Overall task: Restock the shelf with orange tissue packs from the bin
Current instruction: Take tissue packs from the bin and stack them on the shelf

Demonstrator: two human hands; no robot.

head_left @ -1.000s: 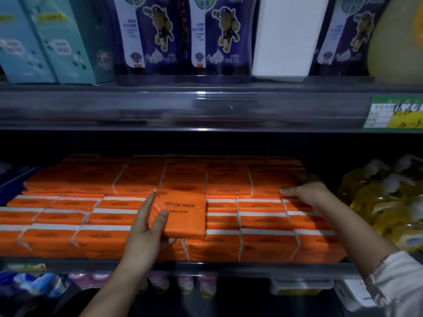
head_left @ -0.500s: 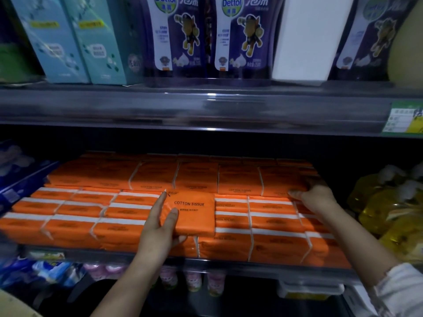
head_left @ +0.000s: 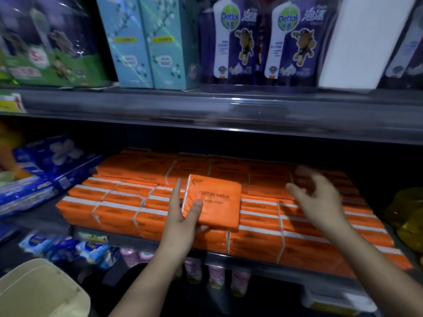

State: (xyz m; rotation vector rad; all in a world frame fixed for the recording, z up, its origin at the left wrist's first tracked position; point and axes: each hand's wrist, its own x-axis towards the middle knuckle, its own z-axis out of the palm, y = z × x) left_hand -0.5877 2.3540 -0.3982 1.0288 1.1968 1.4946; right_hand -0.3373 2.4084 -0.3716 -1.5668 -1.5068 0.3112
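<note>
A left hand (head_left: 183,223) grips a flat, square, orange plastic-wrapped tissue pack (head_left: 216,201) printed "COTTON TISSUE". The thumb lies across its front and the fingers (head_left: 176,195) run along its left edge. The pack's printed face is toward the camera, and it is held just above the front rows of stacked orange tissue packs (head_left: 128,202) that fill the dark metal shelf (head_left: 256,266). The right hand (head_left: 318,202), blurred, hovers over the stacks to the right, fingers spread and holding nothing. A cream plastic bin (head_left: 39,291) sits at lower left.
</note>
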